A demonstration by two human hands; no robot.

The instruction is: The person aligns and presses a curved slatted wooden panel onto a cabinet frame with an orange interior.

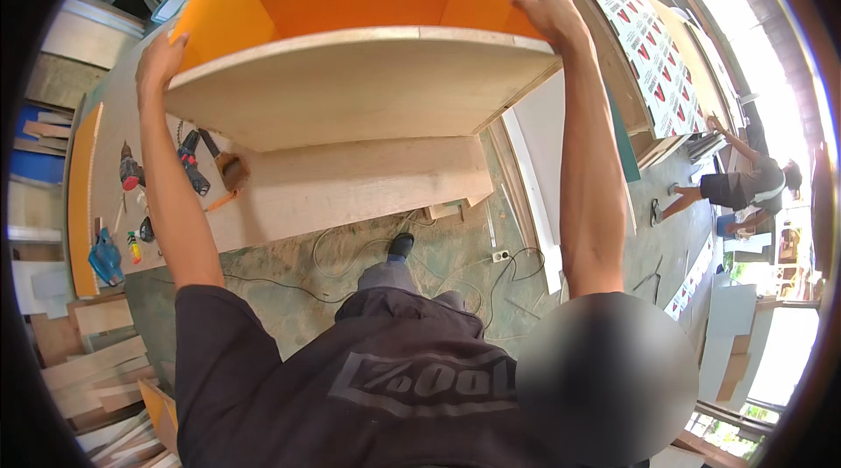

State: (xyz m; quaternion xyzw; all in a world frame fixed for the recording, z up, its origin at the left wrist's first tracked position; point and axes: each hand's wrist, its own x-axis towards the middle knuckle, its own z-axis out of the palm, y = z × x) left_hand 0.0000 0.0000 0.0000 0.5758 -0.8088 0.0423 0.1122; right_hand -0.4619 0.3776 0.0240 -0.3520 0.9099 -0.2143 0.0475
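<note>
Left hand [160, 63] gripping left edge of open plywood box [350, 87], orange inside; right hand [556, 17] clasping its right edge, thumb on inner face; box between both hands, over wooden workbench [368, 183], can't tell if resting; two drills [131, 168] on bench near left forearm; cables [328, 249] on floor; another person [745, 183] far right, beside stacked boards [653, 56].

Upper centre: your orange-lined box [368, 78], cut off by the frame's edge; lower right: a round patch [606, 380], blurred.
</note>
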